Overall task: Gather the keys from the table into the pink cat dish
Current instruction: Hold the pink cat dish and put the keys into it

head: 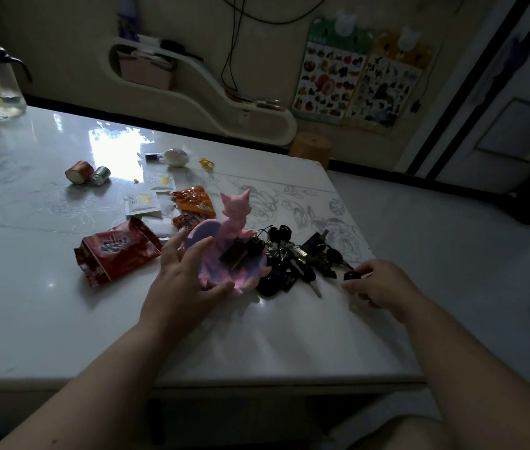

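The pink cat dish [246,278] stands near the table's right front, its cat figure upright at the back. A dark key fob with keys [241,251] lies inside it. My left hand [185,280] cups the dish's left rim, thumb at its front edge. A heap of black-headed keys [293,259] lies on the table just right of the dish. My right hand [380,284] rests at the table's right edge, fingertips pinched on a black key [353,275] beside the heap.
A red snack packet [117,251] lies left of the dish; orange packets [194,199] and white sachets [142,203] lie behind it. Farther back are a small red roll [79,171], a tin [100,175] and a water bottle [0,82]. The white table's right edge [383,287] is close to my right hand.
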Tool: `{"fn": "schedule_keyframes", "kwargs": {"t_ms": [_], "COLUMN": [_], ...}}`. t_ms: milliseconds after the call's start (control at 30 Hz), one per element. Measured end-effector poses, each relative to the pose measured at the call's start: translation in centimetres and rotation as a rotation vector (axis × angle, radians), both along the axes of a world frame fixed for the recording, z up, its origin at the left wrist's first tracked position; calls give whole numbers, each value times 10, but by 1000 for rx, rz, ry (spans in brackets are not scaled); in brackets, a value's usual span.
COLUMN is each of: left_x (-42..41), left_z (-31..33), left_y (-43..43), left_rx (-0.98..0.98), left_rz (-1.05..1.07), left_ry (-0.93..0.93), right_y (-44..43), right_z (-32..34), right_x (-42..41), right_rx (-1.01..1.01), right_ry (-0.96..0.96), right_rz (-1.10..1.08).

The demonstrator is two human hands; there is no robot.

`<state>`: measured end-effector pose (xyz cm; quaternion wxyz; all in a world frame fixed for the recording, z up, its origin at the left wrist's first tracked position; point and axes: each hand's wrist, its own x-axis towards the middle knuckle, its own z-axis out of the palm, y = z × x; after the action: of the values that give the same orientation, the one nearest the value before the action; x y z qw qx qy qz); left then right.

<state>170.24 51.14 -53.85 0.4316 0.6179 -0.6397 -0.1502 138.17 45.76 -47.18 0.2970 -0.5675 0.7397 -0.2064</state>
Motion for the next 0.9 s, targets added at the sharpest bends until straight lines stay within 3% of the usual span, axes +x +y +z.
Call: {"fn": "schedule_keyframes", "kwargs": {"t_ms": [200, 300, 433, 700, 900], "left_x": [-1, -1, -2, 0, 0], "left_z": [2, 3, 4, 2, 4], "left_y": [1, 3, 4, 4, 5], "left_rx": [14, 14, 7, 0, 11], "left_rz": [10, 0, -3, -13, -19], "left_ry": [2, 15, 27, 38, 51], "right_y": [22, 20, 10, -5, -11], "right_z": [38, 51, 49, 13, 18], "right_x": [35, 74, 118, 147, 129], "right_rx": [-63, -149, -307, -244, -316], "right_ry": [-448, -518, -376, -171, -1], "right_rz": [86, 151, 210, 186, 138]}}
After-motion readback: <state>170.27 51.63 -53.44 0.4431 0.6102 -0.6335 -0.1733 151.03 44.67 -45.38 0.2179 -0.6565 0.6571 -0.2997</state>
